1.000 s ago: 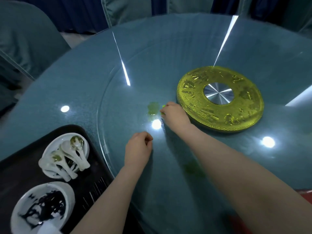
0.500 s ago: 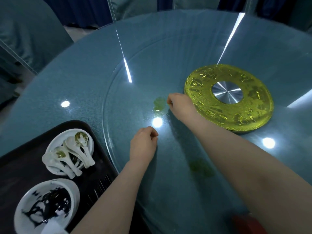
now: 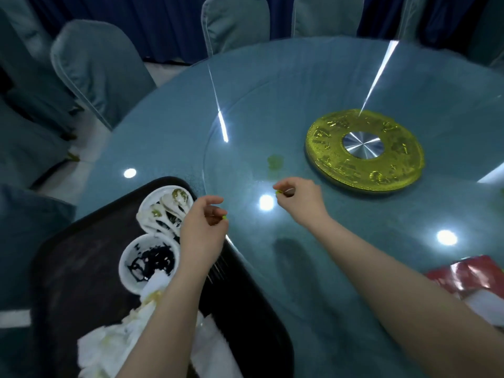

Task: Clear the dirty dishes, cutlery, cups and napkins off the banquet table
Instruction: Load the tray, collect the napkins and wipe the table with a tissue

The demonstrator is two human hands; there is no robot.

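Both hands were pinched shut. The left hand [image 3: 203,227] held a tiny green bit [image 3: 224,217] over the black tray [image 3: 81,268] at 8 o'clock. The right hand [image 3: 298,196] pinched another green bit [image 3: 278,191] above the table [image 3: 300,91], near the gold disc [image 3: 365,150] at 2 o'clock.

Both bare arms reach forward. The left hand [image 3: 203,227] is curled, fingers pinched together. The right hand [image 3: 298,196] sits further out, its thumb and finger pinched too.
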